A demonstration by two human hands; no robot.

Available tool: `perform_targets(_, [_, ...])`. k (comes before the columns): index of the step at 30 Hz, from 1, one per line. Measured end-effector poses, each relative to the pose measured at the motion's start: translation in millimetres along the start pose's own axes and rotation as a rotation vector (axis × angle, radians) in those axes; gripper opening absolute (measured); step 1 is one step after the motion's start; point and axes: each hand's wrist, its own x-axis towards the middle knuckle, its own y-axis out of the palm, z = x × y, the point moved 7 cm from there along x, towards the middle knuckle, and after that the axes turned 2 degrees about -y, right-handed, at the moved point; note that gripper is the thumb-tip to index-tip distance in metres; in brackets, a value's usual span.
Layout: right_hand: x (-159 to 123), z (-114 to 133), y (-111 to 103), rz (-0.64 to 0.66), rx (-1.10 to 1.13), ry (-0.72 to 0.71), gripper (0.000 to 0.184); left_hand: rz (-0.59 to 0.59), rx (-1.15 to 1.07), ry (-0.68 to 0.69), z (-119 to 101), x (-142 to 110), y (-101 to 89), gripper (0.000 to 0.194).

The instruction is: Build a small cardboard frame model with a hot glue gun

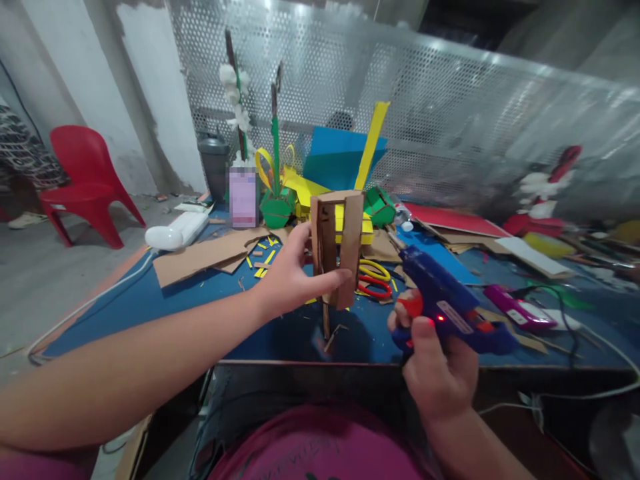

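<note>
My left hand (pixel 293 273) grips a small brown cardboard frame (pixel 337 247), thumb in front and fingers behind, and holds it upright above the blue table (pixel 150 300). A thin stick hangs down from the frame's underside. My right hand (pixel 435 373) is wrapped round the handle of a blue hot glue gun (pixel 450 307) with a red trigger and a lit red lamp. The gun's nozzle points up and left at the frame's right side, a short way off it.
Cardboard sheets (pixel 210 253), yellow scraps, red and yellow scissors (pixel 374 280) and coloured paper models (pixel 300 193) litter the table. A purple glue gun (pixel 515 310) and cables lie on the right. A white power strip (pixel 175 233) sits left, a red chair (pixel 85 180) beyond.
</note>
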Motion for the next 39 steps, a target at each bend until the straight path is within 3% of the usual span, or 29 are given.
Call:
perform_targets(4, [24,-25,-13,-0.075,0.298,0.179,0.036,0.027,-0.220,-0.114,0,2,2.9,0.079])
perform_targets(7, [37,-47,-16,-0.051,0.431,0.396,0.045,0.058,-0.438,-0.248,3,-1,6.7,0.072])
perform_targets(10, [35,-65,-14,-0.007,0.558,0.661,0.047,0.113,-0.644,-0.394,9,-4,8.1,0.061])
perform_targets(12, [31,-69,-15,-0.012,0.607,0.752,0.049,0.133,-0.735,-0.466,12,-5,7.0,0.054])
perform_targets(16, [27,-70,-14,-0.010,0.592,0.803,0.052,0.130,-0.748,-0.490,12,-6,7.7,0.051])
perform_targets(20, [25,-70,-14,-0.029,0.573,0.841,0.055,0.148,-0.584,-0.448,6,-9,15.4,0.055])
perform_targets(26, [26,-63,-11,-0.032,0.565,0.833,0.057,0.062,-0.399,-0.481,9,-9,10.9,0.064])
perform_targets(33, [24,-63,-13,-0.044,0.520,0.859,0.060,0.024,-0.391,-0.503,10,-9,7.7,0.059])
perform_targets(39, [25,-65,-13,-0.055,0.535,0.849,0.060,0.063,-0.390,-0.558,17,-8,8.7,0.062])
